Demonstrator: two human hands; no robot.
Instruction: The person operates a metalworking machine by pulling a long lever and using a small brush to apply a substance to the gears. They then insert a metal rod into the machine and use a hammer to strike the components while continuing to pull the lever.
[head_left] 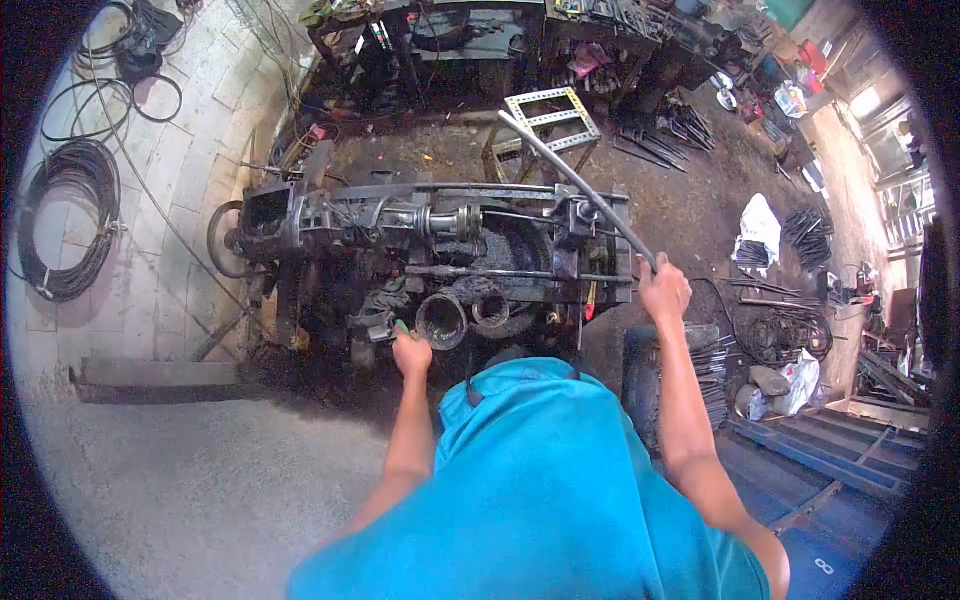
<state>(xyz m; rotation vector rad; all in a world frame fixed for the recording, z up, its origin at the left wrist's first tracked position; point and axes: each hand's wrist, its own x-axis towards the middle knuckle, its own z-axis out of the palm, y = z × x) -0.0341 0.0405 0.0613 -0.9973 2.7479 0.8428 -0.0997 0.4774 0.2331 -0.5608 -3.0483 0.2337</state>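
My right hand (664, 290) is closed around the lower end of a long metal rod (575, 180). The rod slants up and to the left over the right end of a greasy lathe-like machine (440, 222). My left hand (412, 354) is closed at the machine's near side, thumb side up. A small green piece (402, 327) shows at its top; the rest of what it grips is hidden. Beside that hand are a dark metal block (378, 327) and a round metal can (442, 320). A second round container (490, 308) stands just right of the can.
A white perforated metal stand (553, 118) is behind the machine. Coiled black cable (68, 222) lies on the left floor. Bundled dark rods (655, 145) and a white sack (760, 228) lie to the right. A cluttered workbench (470, 55) runs along the back.
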